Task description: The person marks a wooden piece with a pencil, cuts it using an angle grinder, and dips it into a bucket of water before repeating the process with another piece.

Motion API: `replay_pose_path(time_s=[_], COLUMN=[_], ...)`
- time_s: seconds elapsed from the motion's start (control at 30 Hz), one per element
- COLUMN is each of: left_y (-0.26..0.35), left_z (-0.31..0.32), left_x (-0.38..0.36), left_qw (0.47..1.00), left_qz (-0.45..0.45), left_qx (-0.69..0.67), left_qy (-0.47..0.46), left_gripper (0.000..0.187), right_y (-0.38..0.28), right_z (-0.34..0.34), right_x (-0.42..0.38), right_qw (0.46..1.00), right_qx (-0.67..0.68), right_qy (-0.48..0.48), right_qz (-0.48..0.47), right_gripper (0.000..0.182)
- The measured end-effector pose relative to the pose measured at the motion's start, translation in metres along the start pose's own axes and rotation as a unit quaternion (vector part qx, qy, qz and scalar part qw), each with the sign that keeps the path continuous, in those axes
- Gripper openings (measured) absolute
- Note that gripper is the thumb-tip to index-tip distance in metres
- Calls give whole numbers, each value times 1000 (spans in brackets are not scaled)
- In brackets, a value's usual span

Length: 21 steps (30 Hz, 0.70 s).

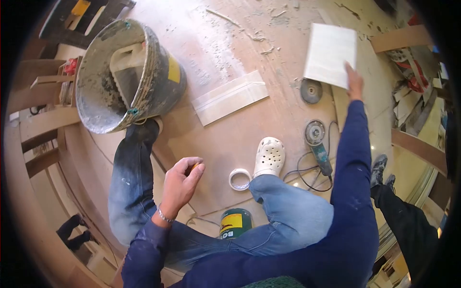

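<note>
My left hand [182, 185] is raised above my lap, its fingers pinched on a small orange thing, mostly hidden, perhaps a pencil. Out at the upper right, my right hand [354, 81] grips the lower right edge of a white rectangular tile [331, 54]. Just below that tile lies a round grey disc [311, 90]. An angle grinder [319, 146] with its cord rests on the floor between my right arm and my shoe. A cut pale tile piece [230, 98] lies on the board [192, 144] ahead of me. Beside my cream clog [269, 157] is a white roll of tape [239, 179].
A large dirty bucket [108, 115] with a jug [128, 67] inside stands at the upper left. A green can [236, 223] sits between my legs. Another person's dark-trousered leg [406, 218] is at the right. Debris litters the floor, and wooden pieces line both sides.
</note>
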<state>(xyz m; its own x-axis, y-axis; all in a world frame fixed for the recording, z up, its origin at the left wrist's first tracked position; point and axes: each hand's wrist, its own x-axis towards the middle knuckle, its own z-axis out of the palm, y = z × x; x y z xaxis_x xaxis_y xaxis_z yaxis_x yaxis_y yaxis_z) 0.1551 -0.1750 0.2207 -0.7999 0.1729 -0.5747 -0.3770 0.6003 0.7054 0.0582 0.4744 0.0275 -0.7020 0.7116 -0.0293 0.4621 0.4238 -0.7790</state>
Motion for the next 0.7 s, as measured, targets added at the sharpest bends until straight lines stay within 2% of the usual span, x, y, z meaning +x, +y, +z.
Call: replay_pose_path(time_s=[0.03,0.1,0.17,0.2,0.27,0.3,0.37,0.4,0.43,0.47,0.53,0.57,0.6,0.63,0.67,0.7], left_y=[-8,-18,-38,-43,-48,-51,-57,-59,-59,-61,-70,-74,-77,-79,-81,-83], left_z=[2,1,3,4,8,10,17,21,26,32,44,52,58,65,73,80], left_x=[3,7,14,16,19,23,33,40,49,57,73,82,91,101,111,122], left_qw=[1000,999,997,997,996,996,994,994,992,990,987,984,984,979,972,972], left_qz=[-14,-42,-67,-71,-73,-76,-98,-103,-117,-131,-146,-158,-155,-181,-207,-205], left_qx=[-6,-4,-5,-3,20,21,6,6,-4,-14,-34,-56,-53,-76,-99,-95], left_qy=[24,12,-32,-28,-47,-41,-52,-45,-50,-58,-59,-63,-67,-63,-58,-58], left_gripper=[29,30,28,28,29,29,33,33,35,38,39,40,40,39,38,38], right_y=[11,42,101,109,119,126,144,152,157,159,105,50,36,-52,-69,-105], right_z=[-15,-35,-44,-46,-49,-50,-54,-54,-56,-56,-39,-16,15,39,79,107], right_x=[-15,-42,-52,-61,-74,-72,-59,-49,-36,-28,-13,-24,-16,-65,-90,-128], right_qw=[995,983,974,974,963,964,935,936,933,901,932,946,964,975,938,892], right_qx=[84,151,165,168,-1,2,-136,-135,-275,-407,-346,-308,-210,-122,-171,-213], right_qy=[17,58,101,96,129,123,-8,-17,37,91,106,89,4,-165,-182,-219], right_qz=[46,83,117,119,238,237,327,325,227,123,14,-48,-161,-84,-239,-334], right_gripper=[58,62,74,74,80,80,80,80,74,68,59,56,52,57,67,72])
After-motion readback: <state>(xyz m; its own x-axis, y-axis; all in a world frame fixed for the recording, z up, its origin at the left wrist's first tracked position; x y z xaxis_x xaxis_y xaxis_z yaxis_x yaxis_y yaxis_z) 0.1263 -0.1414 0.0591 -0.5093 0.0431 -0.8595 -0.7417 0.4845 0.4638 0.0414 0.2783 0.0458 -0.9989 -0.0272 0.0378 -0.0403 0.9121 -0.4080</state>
